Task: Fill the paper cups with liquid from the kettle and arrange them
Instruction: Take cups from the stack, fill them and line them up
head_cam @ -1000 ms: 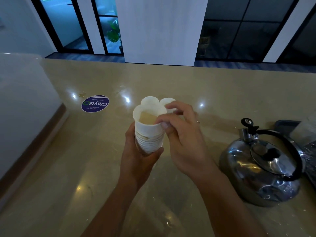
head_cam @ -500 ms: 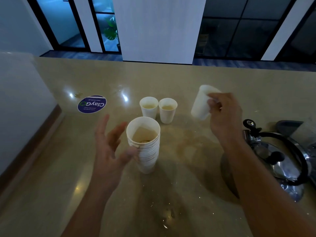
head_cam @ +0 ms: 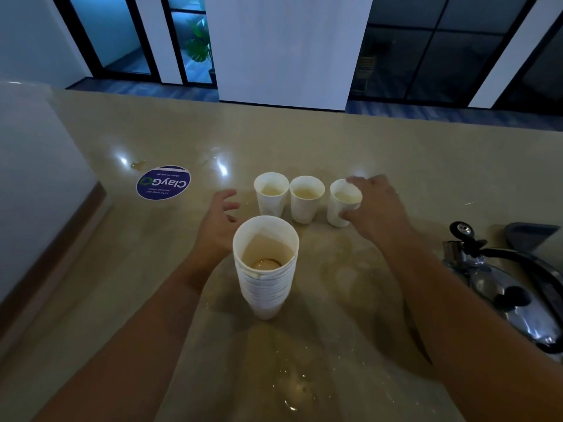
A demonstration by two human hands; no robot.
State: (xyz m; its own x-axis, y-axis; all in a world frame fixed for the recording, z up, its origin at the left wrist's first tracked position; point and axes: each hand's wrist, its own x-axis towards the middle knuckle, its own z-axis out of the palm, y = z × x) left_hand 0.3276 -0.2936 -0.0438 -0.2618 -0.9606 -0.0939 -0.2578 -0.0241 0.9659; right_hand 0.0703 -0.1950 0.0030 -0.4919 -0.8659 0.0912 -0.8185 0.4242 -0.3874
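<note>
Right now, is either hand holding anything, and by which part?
The right hand holds the rightmost paper cup by its side wall, fingers over the rim. The left hand holds nothing.

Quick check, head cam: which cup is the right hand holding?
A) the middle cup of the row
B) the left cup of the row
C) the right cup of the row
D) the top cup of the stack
C: the right hand curls its fingers and thumb round the right cup of the row, which stands on the counter beside the other two; the left hand is open and holds nothing.
</note>
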